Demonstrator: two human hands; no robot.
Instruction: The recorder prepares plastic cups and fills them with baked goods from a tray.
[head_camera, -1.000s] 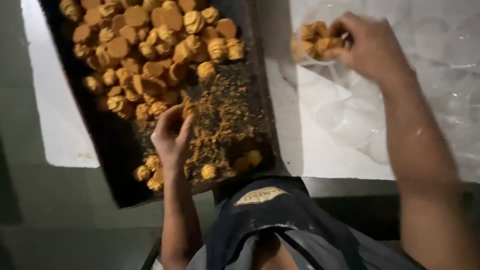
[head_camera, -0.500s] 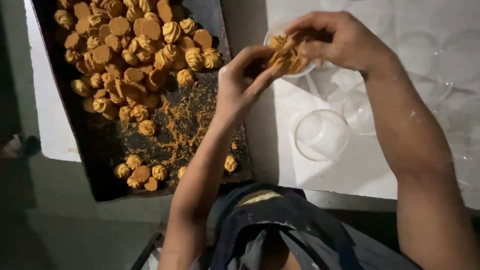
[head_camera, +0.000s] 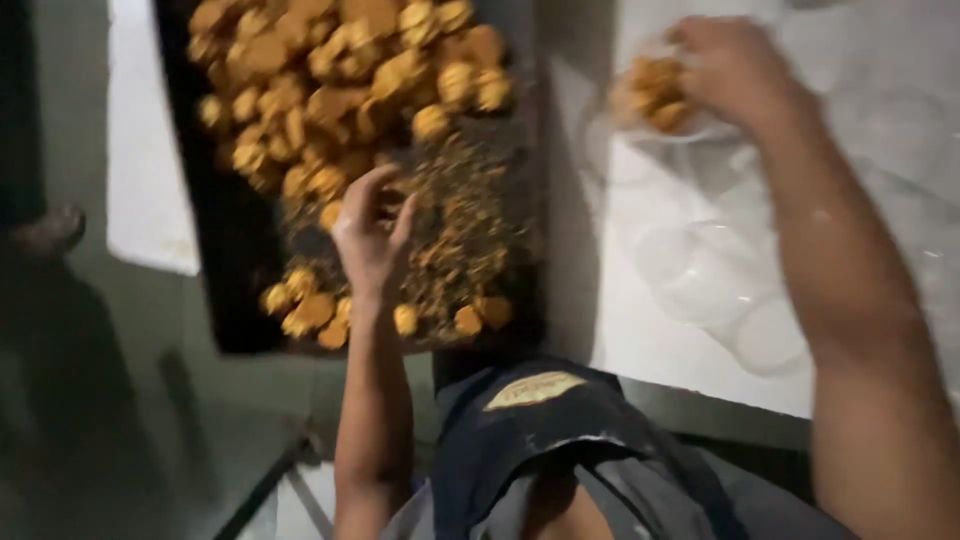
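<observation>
Fingers (head_camera: 385, 195) curled over dark tray (head_camera: 235, 300)

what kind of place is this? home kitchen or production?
Likely a small bakery or snack packing bench, not a home kitchen: a big dark baking tray heaped with golden cookies, many empty clear plastic cups on white paper, and one cup being filled.

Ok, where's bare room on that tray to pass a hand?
The crumb-strewn patch of the dark tray by the left hand, between the heaped cookies above and a few loose cookies at the near edge. The top is crowded. The right hand holds a clear cup.
</observation>
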